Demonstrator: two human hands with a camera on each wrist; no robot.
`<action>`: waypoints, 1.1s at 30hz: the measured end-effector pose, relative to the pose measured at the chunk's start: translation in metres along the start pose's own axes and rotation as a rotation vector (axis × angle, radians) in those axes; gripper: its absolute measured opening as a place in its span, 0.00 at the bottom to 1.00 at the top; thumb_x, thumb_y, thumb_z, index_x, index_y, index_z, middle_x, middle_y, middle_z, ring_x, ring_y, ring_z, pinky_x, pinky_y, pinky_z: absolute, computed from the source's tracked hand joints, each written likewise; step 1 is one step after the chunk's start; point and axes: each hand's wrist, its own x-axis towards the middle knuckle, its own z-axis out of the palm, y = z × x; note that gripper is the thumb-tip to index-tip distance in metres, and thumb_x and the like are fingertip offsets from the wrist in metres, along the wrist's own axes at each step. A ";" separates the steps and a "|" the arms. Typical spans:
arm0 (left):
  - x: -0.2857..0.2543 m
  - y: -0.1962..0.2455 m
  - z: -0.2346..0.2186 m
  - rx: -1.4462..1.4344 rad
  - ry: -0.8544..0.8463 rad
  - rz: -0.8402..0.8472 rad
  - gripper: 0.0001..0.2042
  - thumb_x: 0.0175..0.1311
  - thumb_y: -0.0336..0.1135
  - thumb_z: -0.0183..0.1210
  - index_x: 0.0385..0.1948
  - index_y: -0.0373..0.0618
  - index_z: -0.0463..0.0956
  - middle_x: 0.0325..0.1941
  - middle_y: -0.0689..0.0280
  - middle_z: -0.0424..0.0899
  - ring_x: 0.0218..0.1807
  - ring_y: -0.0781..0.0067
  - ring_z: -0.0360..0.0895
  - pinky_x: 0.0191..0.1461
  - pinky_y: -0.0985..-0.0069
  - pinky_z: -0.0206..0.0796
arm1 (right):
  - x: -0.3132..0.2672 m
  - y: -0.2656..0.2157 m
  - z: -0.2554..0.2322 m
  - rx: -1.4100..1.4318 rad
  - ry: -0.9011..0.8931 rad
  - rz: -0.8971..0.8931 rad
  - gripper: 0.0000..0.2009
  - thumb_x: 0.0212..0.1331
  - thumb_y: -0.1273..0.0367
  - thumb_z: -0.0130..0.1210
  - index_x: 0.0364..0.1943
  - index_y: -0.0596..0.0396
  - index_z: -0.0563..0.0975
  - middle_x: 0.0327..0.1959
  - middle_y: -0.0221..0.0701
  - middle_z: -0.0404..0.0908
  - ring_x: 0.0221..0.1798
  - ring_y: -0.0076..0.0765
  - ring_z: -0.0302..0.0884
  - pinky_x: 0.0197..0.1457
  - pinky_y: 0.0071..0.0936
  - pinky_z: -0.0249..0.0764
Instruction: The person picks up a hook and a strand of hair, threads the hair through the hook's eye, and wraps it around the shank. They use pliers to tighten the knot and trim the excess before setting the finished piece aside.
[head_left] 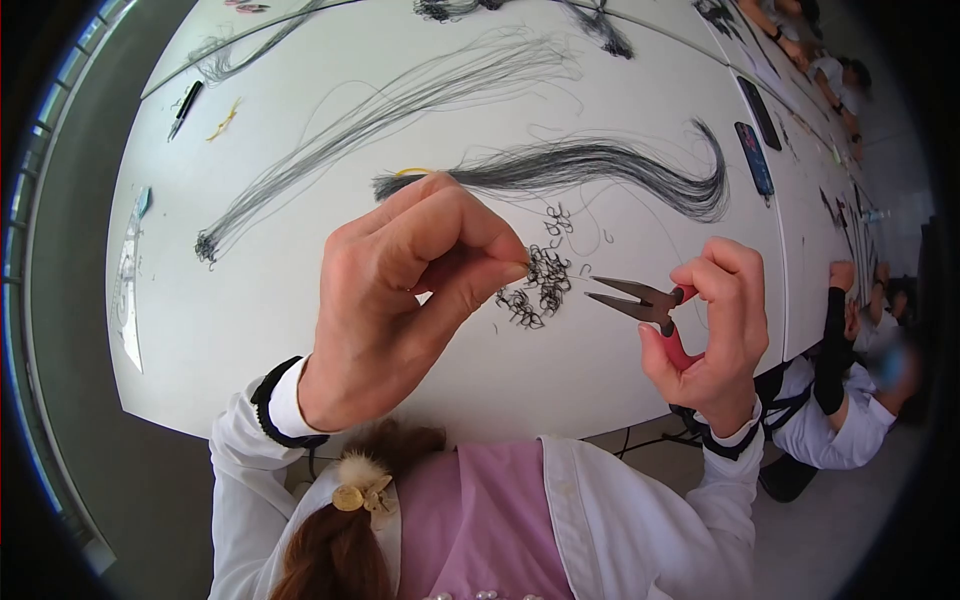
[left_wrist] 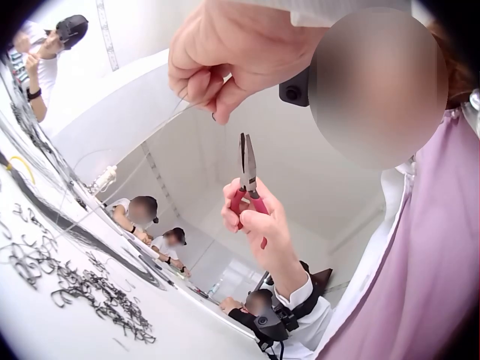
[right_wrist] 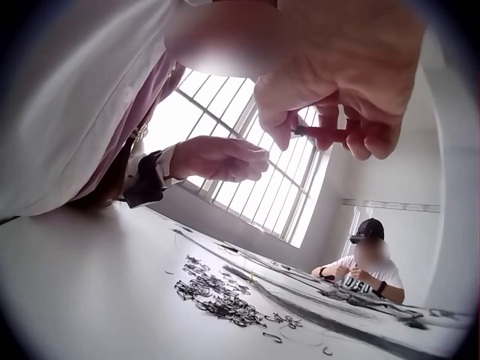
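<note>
Above the table, my left hand (head_left: 410, 280) pinches a small dark fish hook (left_wrist: 214, 117) between thumb and forefinger, with a fine line trailing from the fingertips in the left wrist view. Most of the hook is hidden by the fingers. My right hand (head_left: 715, 330) grips red-handled needle-nose pliers (head_left: 645, 302), their tips parted and pointing toward the left hand. A gap separates the plier tips from the left fingertips. Behind both hands lies a loose pile of black fish hooks (head_left: 550, 280) on the white table (head_left: 480, 385).
A thick bundle of dark line (head_left: 600, 165) and a thinner spread bundle (head_left: 330, 150) lie beyond the hands. Toward the left are a black pen (head_left: 186, 110), a yellow tie (head_left: 224, 120) and a clear ruler (head_left: 127, 290). Phones (head_left: 754, 160) lie at right, where other people sit.
</note>
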 end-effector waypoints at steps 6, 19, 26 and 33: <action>-0.003 0.000 -0.003 0.002 -0.021 0.036 0.05 0.53 0.21 0.62 0.26 0.37 0.73 0.29 0.66 0.73 0.30 0.81 0.69 0.33 0.85 0.61 | 0.006 -0.006 0.006 -0.018 -0.011 -0.043 0.23 0.23 0.77 0.60 0.35 0.59 0.73 0.35 0.35 0.67 0.26 0.32 0.68 0.23 0.24 0.66; 0.000 0.001 -0.003 -0.014 -0.015 0.025 0.05 0.54 0.22 0.62 0.25 0.38 0.74 0.29 0.67 0.73 0.30 0.82 0.68 0.32 0.85 0.60 | 0.008 -0.002 0.008 -0.070 -0.034 -0.067 0.21 0.24 0.77 0.59 0.33 0.59 0.73 0.35 0.34 0.68 0.26 0.32 0.67 0.20 0.25 0.64; 0.000 0.000 -0.003 -0.040 -0.019 0.025 0.05 0.55 0.22 0.62 0.26 0.37 0.73 0.29 0.66 0.73 0.30 0.82 0.68 0.32 0.85 0.60 | 0.009 -0.004 0.008 -0.030 -0.010 -0.059 0.20 0.24 0.77 0.59 0.33 0.59 0.73 0.34 0.35 0.68 0.25 0.32 0.66 0.20 0.24 0.63; -0.001 0.000 -0.003 -0.047 -0.018 0.030 0.05 0.55 0.22 0.62 0.26 0.37 0.73 0.30 0.66 0.73 0.29 0.84 0.69 0.31 0.87 0.60 | 0.007 -0.003 0.010 -0.046 -0.017 -0.075 0.20 0.25 0.78 0.58 0.33 0.60 0.73 0.34 0.35 0.68 0.25 0.32 0.65 0.19 0.25 0.62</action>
